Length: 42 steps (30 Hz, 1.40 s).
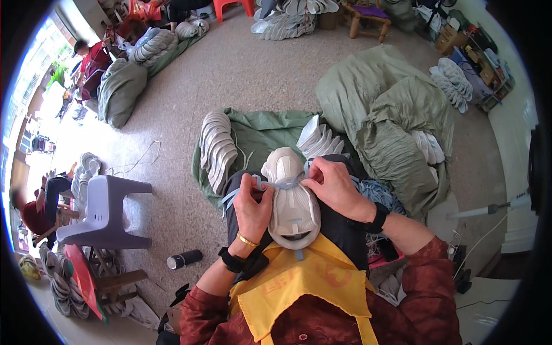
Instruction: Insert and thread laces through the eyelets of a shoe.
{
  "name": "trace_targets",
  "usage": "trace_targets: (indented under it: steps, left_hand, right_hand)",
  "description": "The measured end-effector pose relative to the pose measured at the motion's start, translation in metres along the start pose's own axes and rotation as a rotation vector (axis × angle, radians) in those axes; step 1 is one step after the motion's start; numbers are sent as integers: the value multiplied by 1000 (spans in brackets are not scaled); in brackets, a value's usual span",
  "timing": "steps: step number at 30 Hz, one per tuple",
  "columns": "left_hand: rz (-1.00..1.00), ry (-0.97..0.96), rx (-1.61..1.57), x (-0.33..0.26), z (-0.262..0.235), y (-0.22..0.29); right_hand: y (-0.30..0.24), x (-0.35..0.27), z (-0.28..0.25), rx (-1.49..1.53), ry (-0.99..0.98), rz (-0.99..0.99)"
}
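1. The shoe is laid on the lap, its toe pointed away from the body, between both hands.
2. The lace is stretched across the shoe.
3. At the shoe's left side, the lace is pinched by the left hand, thumb and fingers together.
4. At its right, the lace is clamped between the fingertips of the right hand.
5. Beyond the knees, stacked uppers are spread on green cloth.
6. Blue laces are heaped beside the right thigh.
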<state>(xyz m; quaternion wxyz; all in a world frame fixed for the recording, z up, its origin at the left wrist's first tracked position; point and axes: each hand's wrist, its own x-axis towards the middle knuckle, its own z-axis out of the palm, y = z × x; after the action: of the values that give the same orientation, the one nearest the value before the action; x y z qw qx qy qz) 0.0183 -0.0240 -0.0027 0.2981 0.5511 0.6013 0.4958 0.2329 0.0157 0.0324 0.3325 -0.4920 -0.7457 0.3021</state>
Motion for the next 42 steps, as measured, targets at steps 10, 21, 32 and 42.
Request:
trace_targets:
  steps: [10, 21, 32, 42]
  left_hand:
    - [91, 39, 127, -2, -3, 6]
    - [164, -133, 150, -7, -10, 18]
    - [335, -109, 290, -16, -7, 8]
    - [336, -118, 322, -19, -8, 12]
  right_hand:
    - [-10, -12, 1, 78, -28, -93]
    - [-18, -11, 6, -276, -168, -93]
    - [-17, -21, 17, -72, 25, -123]
    - [-19, -19, 9, -418, -189, -346]
